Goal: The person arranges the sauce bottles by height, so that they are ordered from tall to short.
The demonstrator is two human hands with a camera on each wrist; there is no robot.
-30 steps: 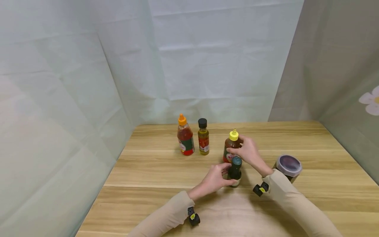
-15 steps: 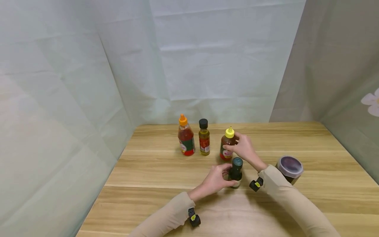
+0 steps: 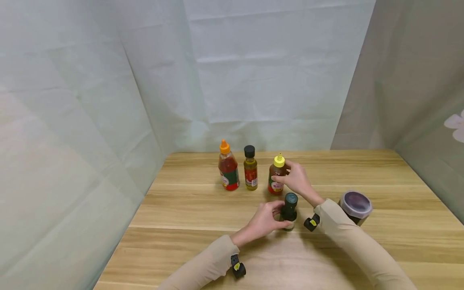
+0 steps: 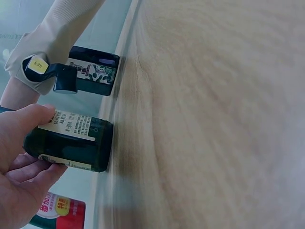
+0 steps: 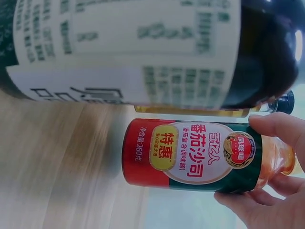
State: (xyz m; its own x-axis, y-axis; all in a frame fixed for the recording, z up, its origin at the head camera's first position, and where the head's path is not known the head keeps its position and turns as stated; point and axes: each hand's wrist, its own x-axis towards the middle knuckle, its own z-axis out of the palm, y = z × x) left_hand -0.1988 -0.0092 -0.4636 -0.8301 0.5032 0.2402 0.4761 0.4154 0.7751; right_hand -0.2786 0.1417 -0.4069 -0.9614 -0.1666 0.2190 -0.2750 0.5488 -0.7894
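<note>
In the head view my left hand holds a dark bottle with a black-green cap, fingers and thumb around its sides. The left wrist view shows this dark bottle upright at the tabletop, with pale printed labels. Just behind it, my right hand grips a tomato ketchup bottle with a yellow nozzle cap. Thumb and fingers wrap the upper part of that ketchup bottle in the right wrist view, where the dark bottle's label covers the top.
An orange-capped bottle of red sauce stands back left. Beside it is a slim bottle of yellow oil with a black cap. A dark jar with a translucent lid stands by my right forearm on the wooden table.
My right hand has moved left and slightly back with the ketchup bottle, closer to the oil bottle. My left hand and the dark bottle have stayed almost where they were.
</note>
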